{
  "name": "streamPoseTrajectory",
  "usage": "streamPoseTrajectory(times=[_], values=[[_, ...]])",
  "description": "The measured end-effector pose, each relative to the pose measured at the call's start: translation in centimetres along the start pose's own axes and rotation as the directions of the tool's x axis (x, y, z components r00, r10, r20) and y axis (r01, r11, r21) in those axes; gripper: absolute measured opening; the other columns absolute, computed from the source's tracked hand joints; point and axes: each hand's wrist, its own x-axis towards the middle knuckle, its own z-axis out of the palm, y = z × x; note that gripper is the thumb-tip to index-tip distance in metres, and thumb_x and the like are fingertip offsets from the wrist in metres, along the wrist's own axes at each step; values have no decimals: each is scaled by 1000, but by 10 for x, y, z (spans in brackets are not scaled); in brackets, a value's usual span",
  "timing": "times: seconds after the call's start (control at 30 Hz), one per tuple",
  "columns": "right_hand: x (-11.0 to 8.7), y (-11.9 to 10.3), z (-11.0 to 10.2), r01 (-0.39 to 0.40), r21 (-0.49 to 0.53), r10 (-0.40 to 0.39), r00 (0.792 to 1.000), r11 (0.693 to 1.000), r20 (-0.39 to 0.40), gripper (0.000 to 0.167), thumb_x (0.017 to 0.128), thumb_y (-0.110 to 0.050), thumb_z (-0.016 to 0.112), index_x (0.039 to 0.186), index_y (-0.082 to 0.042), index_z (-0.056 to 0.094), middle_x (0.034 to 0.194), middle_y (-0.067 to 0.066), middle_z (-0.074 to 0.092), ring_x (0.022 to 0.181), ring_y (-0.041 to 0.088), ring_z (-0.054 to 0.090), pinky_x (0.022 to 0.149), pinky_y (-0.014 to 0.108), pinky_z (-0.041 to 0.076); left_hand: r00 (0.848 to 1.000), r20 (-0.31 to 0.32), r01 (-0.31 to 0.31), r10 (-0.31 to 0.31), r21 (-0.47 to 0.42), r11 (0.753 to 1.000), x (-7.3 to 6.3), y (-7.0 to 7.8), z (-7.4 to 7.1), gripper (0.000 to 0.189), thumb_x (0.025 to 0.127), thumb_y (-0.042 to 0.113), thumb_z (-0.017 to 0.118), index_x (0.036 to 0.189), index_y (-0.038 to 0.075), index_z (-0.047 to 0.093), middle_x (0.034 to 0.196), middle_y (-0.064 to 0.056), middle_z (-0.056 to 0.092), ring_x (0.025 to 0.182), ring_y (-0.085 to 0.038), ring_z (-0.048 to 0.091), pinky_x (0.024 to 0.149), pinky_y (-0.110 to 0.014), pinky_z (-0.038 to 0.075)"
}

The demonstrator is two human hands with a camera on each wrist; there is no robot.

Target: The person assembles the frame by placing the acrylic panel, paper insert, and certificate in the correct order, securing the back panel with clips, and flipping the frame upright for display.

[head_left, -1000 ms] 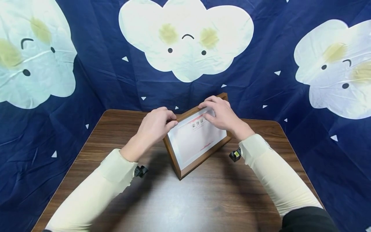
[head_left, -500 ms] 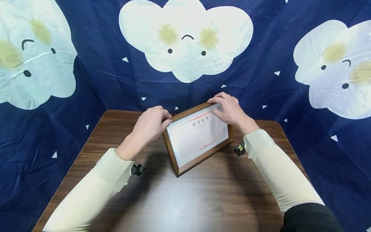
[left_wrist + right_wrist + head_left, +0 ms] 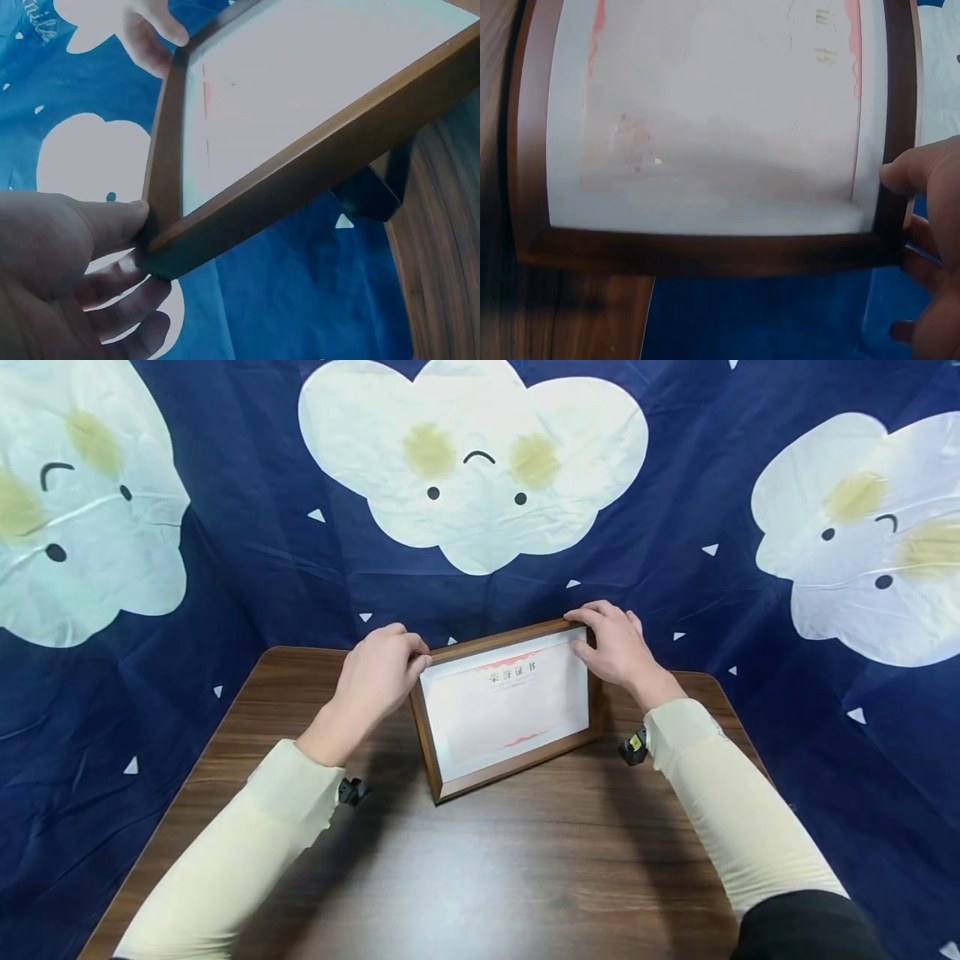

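Note:
A brown wooden picture frame (image 3: pixel 517 764) with a white certificate (image 3: pixel 510 710) inside stands leaning back on the table, angled with its left end nearer. Red trim and dark characters mark the sheet. My left hand (image 3: pixel 378 672) pinches the frame's upper left corner, thumb in front and fingers behind, as the left wrist view shows. At the upper right corner my right hand (image 3: pixel 615 643) grips the frame the same way, its thumb (image 3: pixel 907 169) on the front border. A dark support leg (image 3: pixel 375 187) juts from the back of the frame in the left wrist view.
The wood-grain table (image 3: pixel 465 877) has rounded back corners. Dark blue cloth (image 3: pixel 247 568) printed with white clouds (image 3: pixel 480 460) hangs right behind it and on both sides. Small black cameras (image 3: pixel 633 748) sit at both wrists.
The frame has turned to face me more squarely, its near left corner shifting back and left. Both hands have moved with it, the right one outward to the upper right corner.

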Motion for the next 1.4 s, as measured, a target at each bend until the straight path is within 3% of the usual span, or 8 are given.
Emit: streamPoseTrajectory(times=[0.17, 0.3, 0.43, 0.83, 1.0, 1.2, 1.4], values=[[-4, 12, -2, -24, 33, 25, 998, 999, -52, 40, 98, -19, 64, 138, -14, 64, 144, 11, 54, 135, 36, 48, 118, 66, 21, 999, -16, 31, -31, -6, 1000, 4, -8, 3, 19, 97, 28, 72, 98, 11, 79, 89, -5, 64, 81, -24, 61, 66, -40, 53], [-9, 17, -2, -37, 85, 44, 996, 996, -82, 34, 101, -19, 61, 134, -12, 66, 140, 11, 56, 130, 36, 52, 113, 60, 36, 998, -23, 56, -56, -16, 998, 6, -14, 4, 23, 96, 33, 73, 96, 11, 79, 86, -5, 60, 77, -24, 59, 62, -41, 50], [-14, 20, 0, -21, 141, 40, 991, 990, -130, 27, 103, -19, 60, 126, -11, 71, 133, 10, 59, 127, 35, 54, 106, 55, 44, 997, -29, 74, -76, -51, 996, 7, -20, 7, 26, 96, 34, 72, 97, 10, 79, 88, -7, 61, 77, -26, 60, 64, -42, 51], [-34, 24, -1, 48, 221, 11, 966, 974, -257, 16, 98, -17, 69, 109, -9, 77, 117, 10, 65, 109, 32, 60, 90, 48, 47, 985, -53, 144, -166, -285, 948, 9, -30, 13, 25, 94, 30, 76, 100, 5, 78, 96, -11, 66, 89, -27, 61, 76, -43, 50], [-43, 27, -2, 10, 264, 60, 965, 964, -256, 15, 96, -20, 72, 106, -10, 78, 116, 7, 65, 93, 25, 58, 77, 32, 45, 982, -33, 164, -186, -337, 927, 10, -32, 15, 26, 95, 29, 74, 104, 5, 78, 101, -13, 66, 93, -29, 62, 80, -44, 51], [-52, 33, -3, -37, 351, 131, 960, 936, -248, 14, 94, -23, 75, 103, -13, 79, 113, 3, 68, 86, 14, 55, 72, 18, 43, 972, 18, 222, -234, -400, 889, 10, -34, 14, 25, 98, 24, 71, 115, 6, 77, 118, -15, 67, 109, -33, 68, 86, -48, 56], [-60, 41, -7, -53, 436, 172, 956, 898, -238, 15, 94, -18, 76, 105, -9, 78, 110, 7, 70, 86, 9, 56, 72, 17, 44, 974, 71, 223, -214, -460, 860, 12, -43, 12, 25, 99, 18, 69, 121, 7, 75, 123, -13, 71, 110, -31, 68, 85, -46, 56]])
